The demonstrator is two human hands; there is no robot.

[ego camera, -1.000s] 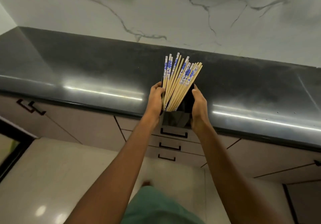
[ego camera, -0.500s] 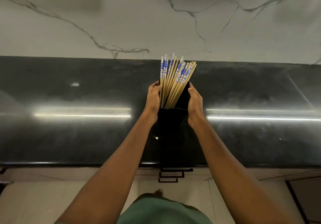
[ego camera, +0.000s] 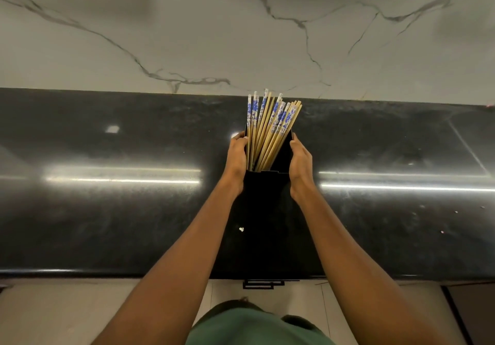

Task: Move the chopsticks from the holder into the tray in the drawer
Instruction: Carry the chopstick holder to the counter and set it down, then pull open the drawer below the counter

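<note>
A black rectangular holder (ego camera: 267, 192) stands on the dark countertop (ego camera: 107, 210), hard to tell apart from it. Several bamboo chopsticks (ego camera: 270, 127) with blue-and-white patterned tops fan out of its mouth, leaning to the right. My left hand (ego camera: 237, 154) presses against the holder's left side and my right hand (ego camera: 301, 161) against its right side, so both grip it near the rim. The drawer's black handles (ego camera: 261, 284) peek out just under the counter's front edge; the drawer looks closed and no tray is in view.
A white marble-veined backsplash (ego camera: 241, 36) rises behind the counter. The counter's front edge (ego camera: 107, 273) runs across the lower part of the view, with pale floor tiles (ego camera: 67, 312) below. My green clothing (ego camera: 254, 326) fills the bottom centre. A dark cabinet edge (ego camera: 468, 312) shows at lower right.
The holder, gripped in both hands, has gone from above the counter's front edge to deeper over the countertop. The view has tilted up, hiding most of the drawers.
</note>
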